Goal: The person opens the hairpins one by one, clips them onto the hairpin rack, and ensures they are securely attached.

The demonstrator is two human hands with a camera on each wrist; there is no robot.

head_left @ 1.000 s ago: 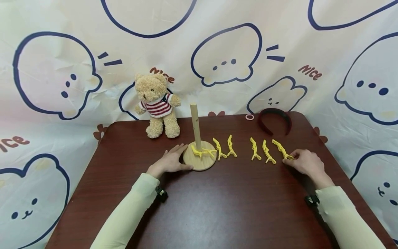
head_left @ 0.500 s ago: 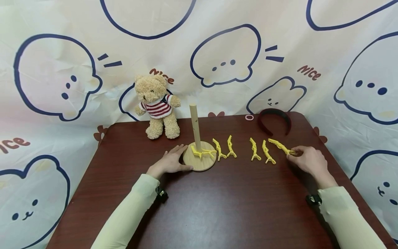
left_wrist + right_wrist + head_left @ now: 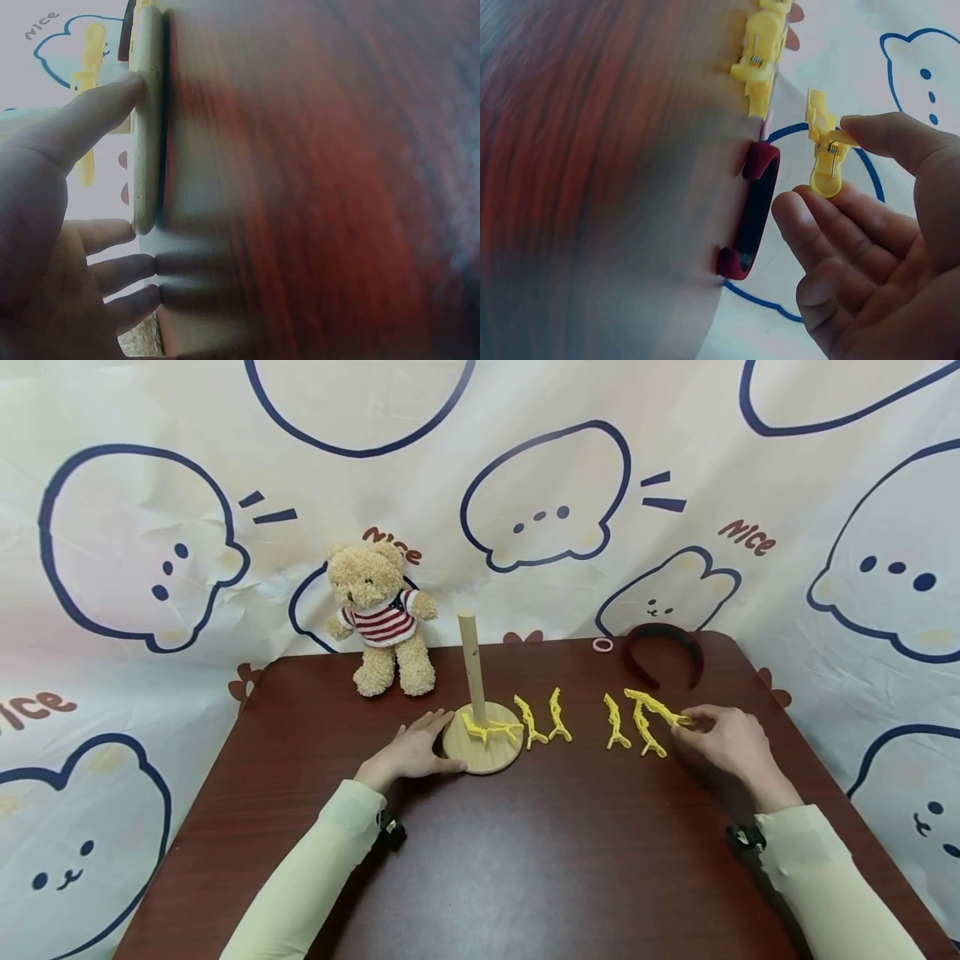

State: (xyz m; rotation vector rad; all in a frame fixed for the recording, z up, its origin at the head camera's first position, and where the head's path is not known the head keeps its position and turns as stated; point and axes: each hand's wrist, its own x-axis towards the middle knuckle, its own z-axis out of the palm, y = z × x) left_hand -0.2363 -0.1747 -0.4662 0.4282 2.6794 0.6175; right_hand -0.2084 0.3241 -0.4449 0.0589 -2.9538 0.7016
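In the head view, my left hand (image 3: 408,747) holds the edge of a round wooden base (image 3: 487,760) between thumb and fingers. An upright wooden post (image 3: 472,664) rises from that base. A yellow alligator hair clip (image 3: 491,727) is at the foot of the post, on the base. My right hand (image 3: 735,747) pinches another yellow hair clip (image 3: 826,161) by its handle end, between thumb and fingers. That held clip slants above a third yellow clip (image 3: 647,731). The left wrist view shows my thumb (image 3: 90,120) on the base's rim (image 3: 148,127).
More yellow clips lie in a row on the brown table (image 3: 517,868): two clips beside the base and one clip (image 3: 615,722) farther right. A teddy bear (image 3: 382,618) sits at the back left. Behind the clips are a dark red headband (image 3: 663,631) and a pink ring (image 3: 602,645).
My right hand has raised the rightmost clip off the table and shifted it left, turning it more level, over the neighbouring clip. The left hand and the wooden base stay put.
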